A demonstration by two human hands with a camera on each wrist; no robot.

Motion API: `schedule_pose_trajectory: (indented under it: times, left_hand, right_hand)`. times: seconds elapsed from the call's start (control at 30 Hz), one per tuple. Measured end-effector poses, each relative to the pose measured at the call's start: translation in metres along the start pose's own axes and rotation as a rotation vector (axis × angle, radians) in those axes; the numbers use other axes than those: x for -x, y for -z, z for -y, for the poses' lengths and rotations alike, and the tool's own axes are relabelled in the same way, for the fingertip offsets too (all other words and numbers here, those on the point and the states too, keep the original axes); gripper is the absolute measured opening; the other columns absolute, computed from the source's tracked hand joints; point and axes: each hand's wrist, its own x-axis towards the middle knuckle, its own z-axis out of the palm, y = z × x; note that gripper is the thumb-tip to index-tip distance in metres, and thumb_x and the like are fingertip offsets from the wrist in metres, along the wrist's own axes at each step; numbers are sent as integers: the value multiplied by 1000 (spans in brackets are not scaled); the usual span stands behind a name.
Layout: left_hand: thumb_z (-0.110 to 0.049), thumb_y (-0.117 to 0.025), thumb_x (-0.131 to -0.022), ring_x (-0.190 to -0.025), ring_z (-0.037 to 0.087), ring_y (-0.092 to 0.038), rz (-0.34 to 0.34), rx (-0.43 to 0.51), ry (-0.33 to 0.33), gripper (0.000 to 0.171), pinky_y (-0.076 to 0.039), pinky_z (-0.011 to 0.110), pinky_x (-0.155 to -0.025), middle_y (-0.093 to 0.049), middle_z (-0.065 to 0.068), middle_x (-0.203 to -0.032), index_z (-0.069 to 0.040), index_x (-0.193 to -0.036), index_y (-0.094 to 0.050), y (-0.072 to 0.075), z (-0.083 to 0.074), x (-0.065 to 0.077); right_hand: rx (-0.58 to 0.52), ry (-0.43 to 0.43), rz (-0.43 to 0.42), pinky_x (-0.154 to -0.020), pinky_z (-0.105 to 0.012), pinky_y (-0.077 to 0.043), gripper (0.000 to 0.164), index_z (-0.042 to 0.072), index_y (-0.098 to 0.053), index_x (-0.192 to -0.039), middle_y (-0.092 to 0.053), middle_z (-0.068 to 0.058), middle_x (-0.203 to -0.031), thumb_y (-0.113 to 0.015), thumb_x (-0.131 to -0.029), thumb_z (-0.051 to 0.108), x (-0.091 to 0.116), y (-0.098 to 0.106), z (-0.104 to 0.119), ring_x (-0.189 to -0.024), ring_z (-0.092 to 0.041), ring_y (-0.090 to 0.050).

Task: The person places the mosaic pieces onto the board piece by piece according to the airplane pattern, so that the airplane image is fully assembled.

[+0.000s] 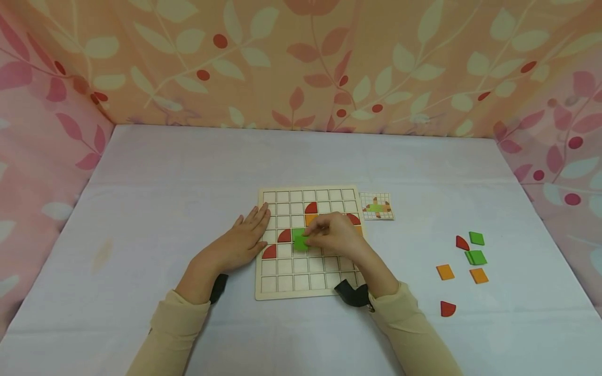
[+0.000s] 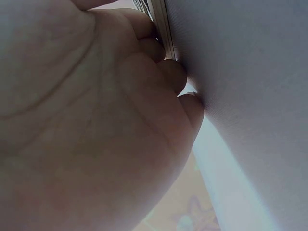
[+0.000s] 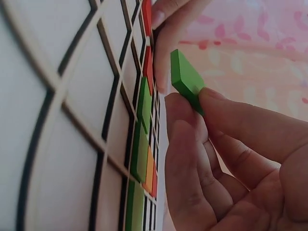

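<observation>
The board (image 1: 301, 282) is steadied at its left edge by the outstretched left hand (image 1: 241, 241), likely against slipping. Above it, inward from that edge, a green tile (image 3: 186, 77) is pinched at one end by the right hand (image 1: 335, 235), probably leaving its underside clear.

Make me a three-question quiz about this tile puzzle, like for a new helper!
1. What does the right hand pinch: A) a red quarter-circle tile, B) a green square tile, C) nothing?
2. True or false: a small printed card lies right of the pale wooden grid board.
3. How many orange square tiles lie off the board, on the white cloth?
Key: 1 B; 2 true; 3 two.
</observation>
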Motion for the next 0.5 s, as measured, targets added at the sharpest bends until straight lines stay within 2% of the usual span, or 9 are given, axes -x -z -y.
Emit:
schedule_pose_trajectory:
  times: [0.23,0.5]
  left_hand:
    - [-20,-46,-99,-143,31,1,7,3,14,66,-7,51,-113,1,14,-157,3,-149,-10,1,-1,0]
    - [-20,-47,-99,-143,31,0,4,-11,6,66,-7,52,-113,0,15,-157,4,-149,-10,0,0,0]
  right_hand:
    - [5,-8,14,-64,-27,-48,7,5,-73,-82,-69,0,-76,-77,-76,5,-5,-10,5,-69,-11,-59]
    - [71,-31,40,-63,-25,-47,6,8,-73,-78,-68,2,-71,-78,-77,10,-11,-18,4,-66,-10,-59]
